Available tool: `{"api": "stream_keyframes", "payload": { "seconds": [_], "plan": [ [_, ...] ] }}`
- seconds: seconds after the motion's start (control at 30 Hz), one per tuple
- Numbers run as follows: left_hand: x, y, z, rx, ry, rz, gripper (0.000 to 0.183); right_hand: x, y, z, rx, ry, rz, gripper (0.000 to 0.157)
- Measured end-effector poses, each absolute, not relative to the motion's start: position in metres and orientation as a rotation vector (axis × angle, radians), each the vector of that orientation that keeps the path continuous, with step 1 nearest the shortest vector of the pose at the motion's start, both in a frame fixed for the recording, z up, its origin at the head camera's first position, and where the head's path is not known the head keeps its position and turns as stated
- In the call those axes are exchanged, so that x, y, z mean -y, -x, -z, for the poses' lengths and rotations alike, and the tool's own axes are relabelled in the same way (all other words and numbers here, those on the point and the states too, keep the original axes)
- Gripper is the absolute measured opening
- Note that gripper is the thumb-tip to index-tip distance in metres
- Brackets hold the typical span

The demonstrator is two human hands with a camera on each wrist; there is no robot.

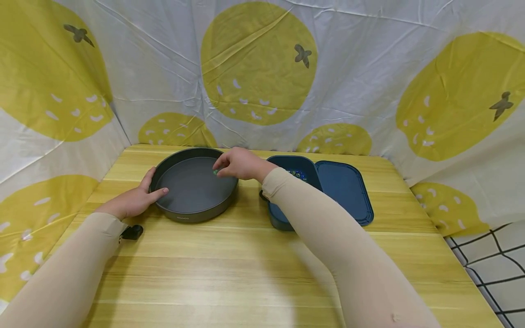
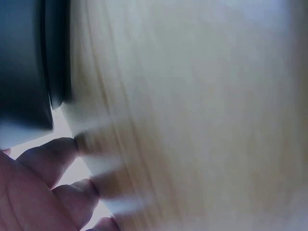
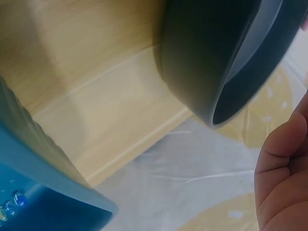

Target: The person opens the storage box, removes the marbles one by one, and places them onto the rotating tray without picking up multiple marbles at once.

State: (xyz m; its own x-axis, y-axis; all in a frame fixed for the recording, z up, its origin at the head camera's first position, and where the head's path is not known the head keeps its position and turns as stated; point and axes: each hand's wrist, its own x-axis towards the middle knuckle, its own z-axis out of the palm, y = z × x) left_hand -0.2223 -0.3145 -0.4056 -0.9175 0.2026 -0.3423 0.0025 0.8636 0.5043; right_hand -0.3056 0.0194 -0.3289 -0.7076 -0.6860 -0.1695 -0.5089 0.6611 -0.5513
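At left on a wood-grain table (image 1: 197, 269), a person's left hand (image 1: 135, 199) holds the near-left edge of a round dark pan (image 1: 188, 184), thumb lying over the rim and fingers outside the wall; the left wrist view shows those fingers spread slightly apart at the tabletop. The pan sits flat and looks to be stiff metal, likely with some heft and a smooth surface, best steadied by its raised rim. Above the pan's right side, a green marble (image 1: 215, 172) shows at the fingertips of the right hand (image 1: 242, 165), thumb and finger pinched together on it. The marble, apparently glass, should be light, hard and slick, prone to roll or squirt out if squeezed off-centre; a light fingertip pinch across its middle looks safest. Right of the pan, and apart from it, stands a blue box (image 1: 280, 223), partly hidden by the right sleeve (image 1: 328, 232), with more marbles (image 1: 297, 174) inside, shiny and loose, probably easiest picked out singly from above. The box appears to be moulded plastic, fairly rigid. At far right lies a flat blue lid (image 1: 340, 191), probably light and a little flexible, offering its edge as a handhold.
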Motion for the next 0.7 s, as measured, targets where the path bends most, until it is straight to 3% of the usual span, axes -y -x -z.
{"api": "stream_keyframes", "payload": {
  "seconds": [0.4,0.7],
  "plan": [
    [0.315,0.223,0.407,-2.642,-0.158,-0.728,0.104,-0.02,0.306,0.326,-2.491,0.944,0.707,0.033],
    [0.317,0.224,0.407,-2.638,-0.15,-0.726,0.104,-0.069,0.319,0.326,-2.529,0.741,0.906,0.037]
  ]
}}
